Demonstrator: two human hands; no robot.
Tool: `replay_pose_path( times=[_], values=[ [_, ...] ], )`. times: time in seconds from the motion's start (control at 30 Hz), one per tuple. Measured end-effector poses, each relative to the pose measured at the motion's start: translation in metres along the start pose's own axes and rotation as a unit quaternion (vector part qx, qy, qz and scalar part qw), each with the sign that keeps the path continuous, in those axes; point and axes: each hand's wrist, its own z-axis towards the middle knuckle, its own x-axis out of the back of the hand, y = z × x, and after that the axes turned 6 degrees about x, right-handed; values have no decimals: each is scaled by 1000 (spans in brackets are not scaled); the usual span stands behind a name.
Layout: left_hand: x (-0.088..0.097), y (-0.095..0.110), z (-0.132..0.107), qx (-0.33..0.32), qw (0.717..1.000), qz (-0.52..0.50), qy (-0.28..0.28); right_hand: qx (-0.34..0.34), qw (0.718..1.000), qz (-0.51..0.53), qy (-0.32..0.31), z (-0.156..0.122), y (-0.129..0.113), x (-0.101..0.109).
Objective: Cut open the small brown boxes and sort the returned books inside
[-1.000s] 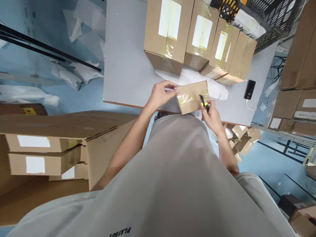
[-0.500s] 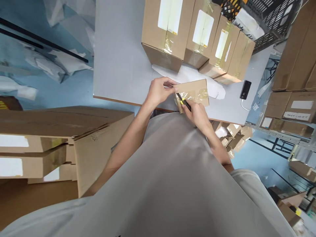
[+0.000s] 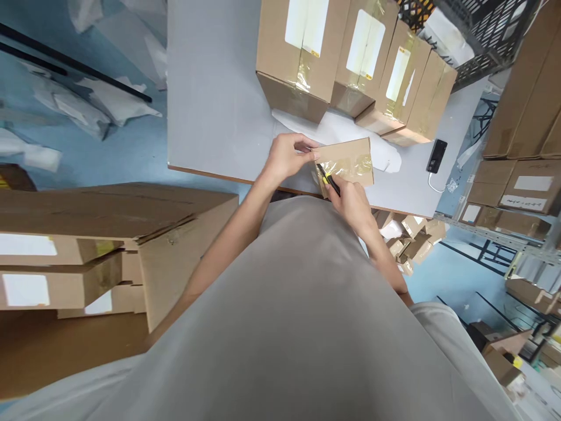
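A small cardboard box point(image 3: 348, 153) with clear, shiny tape across it is at the table's near edge, close to my body. My left hand point(image 3: 287, 153) pinches the box's left corner between thumb and fingers. In my right hand point(image 3: 351, 202) is a black and yellow utility knife point(image 3: 329, 180), its tip at the taped left end of the box. Whether the blade is cutting into the tape cannot be made out. Behind the box lies a flat white plastic bag point(image 3: 385, 153), partly covered by it.
Several taped cartons point(image 3: 302, 64) with labels stand in a row along the grey table point(image 3: 210, 105). A phone point(image 3: 437, 156) on a white cable lies at right, below a black crate point(image 3: 486, 35). A large open carton point(image 3: 188, 251) holding boxes is at left.
The view has shifted slightly. Both hands keep their hold on the box and the utility knife, with hardly any visible movement between them.
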Motion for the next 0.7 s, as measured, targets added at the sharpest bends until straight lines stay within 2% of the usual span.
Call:
replay_pose_path(
  times=[0.23, 0.37, 0.57, 0.7],
  values=[
    [8, 2, 0, 23, 999, -19, -26, -73, 995, -54, -42, -1, -23, -13],
    [10, 3, -2, 40, 998, -18, -33, -88, 994, -38, -45, -6, -28, -19],
    [6, 6, 2, 52, 998, -18, -33, -95, 995, 1, -37, -3, -28, -11],
    [7, 8, 2, 51, 998, -10, -34, -122, 991, -5, -57, 4, -42, -1]
  ],
)
